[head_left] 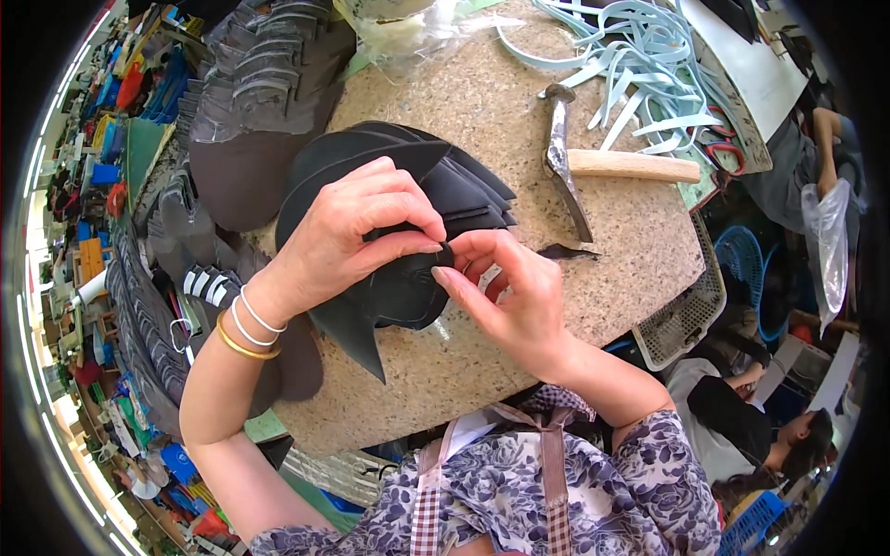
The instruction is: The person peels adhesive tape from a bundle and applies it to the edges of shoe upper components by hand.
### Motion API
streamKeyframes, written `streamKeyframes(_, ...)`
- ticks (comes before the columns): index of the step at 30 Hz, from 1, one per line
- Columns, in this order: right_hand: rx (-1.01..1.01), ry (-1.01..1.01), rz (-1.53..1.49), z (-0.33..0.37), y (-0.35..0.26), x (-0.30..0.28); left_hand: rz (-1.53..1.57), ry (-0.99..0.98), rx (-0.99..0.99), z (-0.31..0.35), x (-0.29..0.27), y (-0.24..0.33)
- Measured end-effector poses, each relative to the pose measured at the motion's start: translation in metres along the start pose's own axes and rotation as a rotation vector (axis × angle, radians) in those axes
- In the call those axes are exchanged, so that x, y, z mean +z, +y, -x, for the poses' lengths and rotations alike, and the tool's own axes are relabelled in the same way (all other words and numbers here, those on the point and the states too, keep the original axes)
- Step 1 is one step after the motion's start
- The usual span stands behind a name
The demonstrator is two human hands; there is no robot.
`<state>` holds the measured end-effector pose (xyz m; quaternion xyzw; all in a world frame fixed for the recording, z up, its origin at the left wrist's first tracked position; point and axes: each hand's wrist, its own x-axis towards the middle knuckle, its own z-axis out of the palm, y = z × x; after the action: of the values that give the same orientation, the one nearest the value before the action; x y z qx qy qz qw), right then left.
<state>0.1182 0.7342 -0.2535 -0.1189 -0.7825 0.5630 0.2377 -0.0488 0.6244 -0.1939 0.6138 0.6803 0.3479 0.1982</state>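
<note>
My left hand (pixel 366 218): finger and thumb pinching the edge of a curved, matte-black, sheet-like piece (pixel 399 289) | my right hand (pixel 510 283): pinching it alongside | piece: between both hands, above the speckled tan desk (pixel 519 380) | progress: edge apparently mid-handling; overlapping black pieces (pixel 475 190) beyond my hands, unheld, perhaps left

Reads bright and even across the stone tabletop (pixel 640 241), soft shadows only. Blows out along the strip lights (pixel 35 394) at far left. Glints off the hammer head (pixel 558 139), glares on the clear bag (pixel 828 250). Goes near-black in the dark pieces (pixel 477 199), some detail lost. Fairly sharp mid-frame; bends, softens toward the rim, black vignette in corners.
</note>
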Motion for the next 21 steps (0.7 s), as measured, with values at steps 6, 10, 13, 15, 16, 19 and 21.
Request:
streamKeyframes(6,-0.064,-0.008,0.016,0.006,0.001,0.002,-0.143,-0.169,0.050,0.003,-0.007,0.000)
streamKeyframes(10,0.103,-0.107,0.009,0.013,0.003,-0.002,0.001,-0.129,-0.232,0.014,-0.014,0.003)
streamKeyframes(13,0.078,-0.113,0.015,0.011,0.003,-0.001,0.032,-0.174,-0.181,0.013,-0.016,-0.003)
streamKeyframes(15,0.063,-0.103,0.012,0.010,0.005,0.000,0.040,-0.216,-0.114,0.011,-0.018,-0.007)
streamKeyframes(16,0.045,-0.093,0.009,0.011,0.006,0.001,0.045,-0.256,-0.046,0.011,-0.019,-0.007)
streamKeyframes(19,0.013,-0.129,0.050,0.015,0.004,-0.002,0.048,-0.260,-0.048,0.010,-0.018,-0.004)
streamKeyframes(21,0.026,-0.137,0.049,0.014,0.000,-0.004,-0.026,-0.282,-0.013,0.009,-0.017,-0.001)
